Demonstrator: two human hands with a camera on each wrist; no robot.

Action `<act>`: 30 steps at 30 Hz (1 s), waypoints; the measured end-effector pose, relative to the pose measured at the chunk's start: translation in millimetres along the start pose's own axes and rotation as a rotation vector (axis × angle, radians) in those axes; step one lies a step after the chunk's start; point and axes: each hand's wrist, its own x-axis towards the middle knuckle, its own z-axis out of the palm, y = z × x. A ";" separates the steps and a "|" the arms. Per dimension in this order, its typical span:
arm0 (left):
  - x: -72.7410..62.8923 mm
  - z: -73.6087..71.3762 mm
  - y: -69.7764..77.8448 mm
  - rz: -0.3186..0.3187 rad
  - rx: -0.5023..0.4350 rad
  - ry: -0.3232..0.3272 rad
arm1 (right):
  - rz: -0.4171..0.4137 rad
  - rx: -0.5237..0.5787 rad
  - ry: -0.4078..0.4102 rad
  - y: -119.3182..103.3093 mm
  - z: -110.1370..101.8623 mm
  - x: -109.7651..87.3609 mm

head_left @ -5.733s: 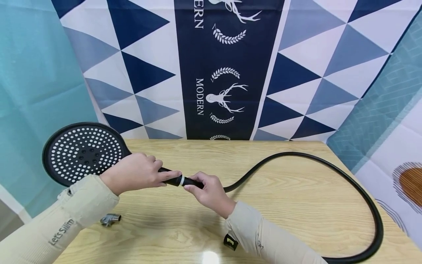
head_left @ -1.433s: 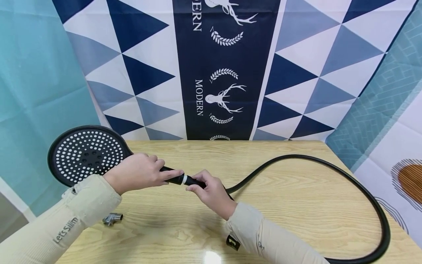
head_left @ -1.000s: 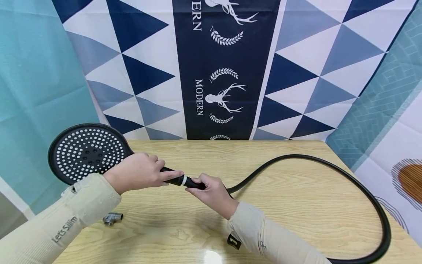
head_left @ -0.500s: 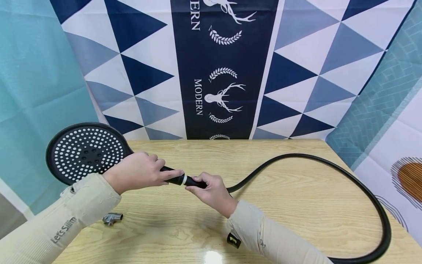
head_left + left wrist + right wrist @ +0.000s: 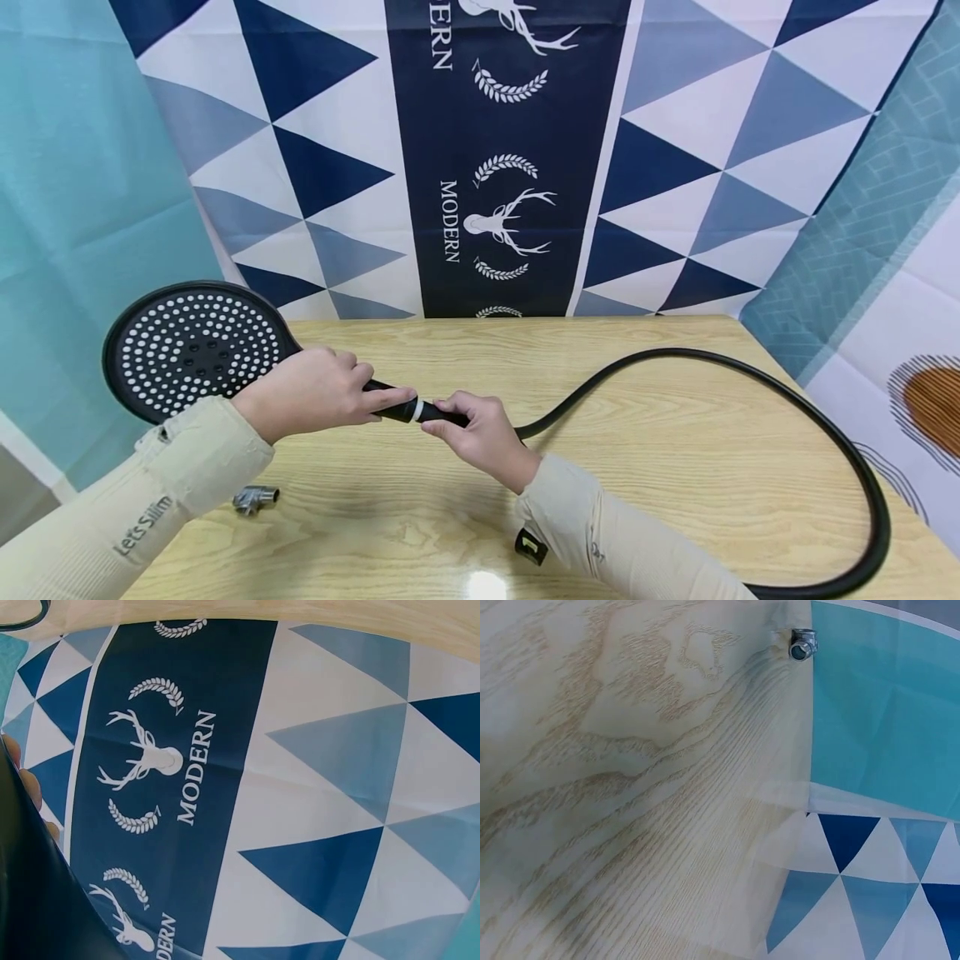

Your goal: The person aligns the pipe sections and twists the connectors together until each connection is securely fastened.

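Note:
My left hand (image 5: 311,392) grips the handle of a black shower head (image 5: 191,350), its round face with white nozzles turned toward me. The index finger lies along the handle, and the palm hides part of it. Thumb and fingers of my right hand (image 5: 480,437) pinch the end of a black shower hose (image 5: 876,508). A white ring (image 5: 418,411) sits where hose end and handle meet. Both parts line up above the table. The left wrist view has fingertips (image 5: 31,787) at its left edge, beside a dark part of the shower head (image 5: 37,892).
A small metal fitting (image 5: 255,498) lies on the wooden table (image 5: 420,533), below the left forearm. The hose loops across the table's right side and runs out behind the right forearm. Patterned cloth (image 5: 495,167) hangs along the back, with teal cloth (image 5: 82,208) at the left.
Over several seconds the hose loop has shifted slightly right and the shower head has tilted a little back and forth. Both grips have stayed, with only small movements of the right thumb and fingers.

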 end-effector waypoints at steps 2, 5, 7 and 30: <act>-0.1 0.6 0.3 0.000 0.002 0.009 | -0.004 -0.030 -0.014 -0.8 -0.9 -0.3; -0.2 1.5 0.6 0.000 0.002 0.018 | -0.014 -0.077 -0.035 -1.4 -1.9 -0.7; -0.3 2.0 0.7 0.000 0.004 0.019 | -0.018 -0.097 -0.042 -1.9 -2.3 -0.7; -8.6 8.6 3.4 0.005 -0.003 0.007 | -0.085 -0.099 -0.116 0.7 -3.7 -0.6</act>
